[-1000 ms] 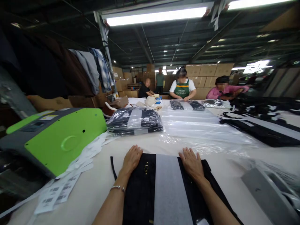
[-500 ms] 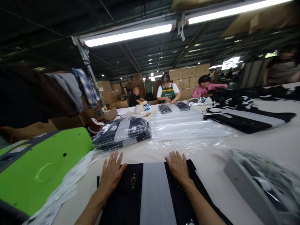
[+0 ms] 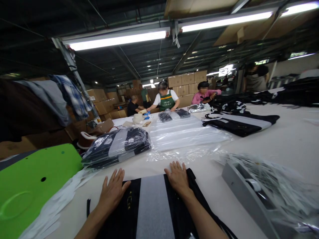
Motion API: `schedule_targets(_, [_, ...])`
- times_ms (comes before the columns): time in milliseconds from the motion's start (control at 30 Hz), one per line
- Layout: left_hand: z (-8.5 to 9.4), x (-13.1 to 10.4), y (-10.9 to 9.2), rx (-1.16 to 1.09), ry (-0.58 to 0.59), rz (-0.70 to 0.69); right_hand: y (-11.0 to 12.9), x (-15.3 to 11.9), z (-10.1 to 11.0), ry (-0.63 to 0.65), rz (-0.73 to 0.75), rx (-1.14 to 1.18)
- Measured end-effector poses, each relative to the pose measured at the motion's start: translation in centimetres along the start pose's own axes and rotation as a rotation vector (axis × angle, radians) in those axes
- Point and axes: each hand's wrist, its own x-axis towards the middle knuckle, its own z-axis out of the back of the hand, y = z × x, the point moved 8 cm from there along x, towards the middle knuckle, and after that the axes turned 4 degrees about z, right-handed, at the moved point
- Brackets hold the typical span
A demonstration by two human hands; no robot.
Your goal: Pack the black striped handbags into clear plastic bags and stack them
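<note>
A black fabric item with a wide light-grey band (image 3: pixel 155 205) lies flat on the white table in front of me. A gold buckle-shaped fitting (image 3: pixel 129 200) shows on its black left part. My left hand (image 3: pixel 112 190) rests palm down at its upper left corner, fingers spread, partly on the tabletop. On the upper right part my right hand (image 3: pixel 177 179) is pressed flat with its fingers stretched forward. Neither hand grips anything. My forearms cover parts of both sides, and the near end runs out of the picture.
Bagged black-and-grey items (image 3: pixel 117 146) lie ahead left, beside clear plastic bags (image 3: pixel 184 134). A grey tape dispenser (image 3: pixel 245 196) and a heap of clear strips stand right. A green panel (image 3: pixel 37 179) is at left. Co-workers, one in a green apron (image 3: pixel 166 101), are across the table.
My view has turned right, so things appear farther left. Both hands stay flat on the black fabric item. The co-worker in the green apron now stretches an arm sideways.
</note>
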Motion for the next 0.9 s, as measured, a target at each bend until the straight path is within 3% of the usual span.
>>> schedule_targets(100, [3.1,3.1,-7.4,-0.025,-0.123,-0.207,-0.1,0.0,-0.1,-0.012,-0.014,0.003])
schedule_targets(200, [4.9,6.6,-16.7,-0.092,-0.194,-0.426,0.0,0.0,0.0,-0.025,-0.024,0.005])
schedule_targets(300, [5.3,10.1,-25.2,-0.144,-0.218,-0.558,0.1,-0.2,0.3,-0.039,-0.023,0.015])
schedule_targets(400, [4.3,12.9,-30.8,-0.187,-0.22,-0.578,0.0,-0.3,0.5,-0.035,-0.031,0.036])
schedule_targets(500, [2.2,14.6,-33.1,-0.218,-0.186,-0.541,0.0,-0.2,0.7,-0.042,-0.018,0.072])
schedule_targets(633, [0.3,15.8,-33.1,-0.239,-0.155,-0.481,0.0,-0.2,0.7,-0.038,-0.022,0.11])
schedule_targets(900, [1.8,14.9,-32.0,-0.315,-0.263,-0.468,0.0,-0.3,0.6,-0.015,-0.064,0.129])
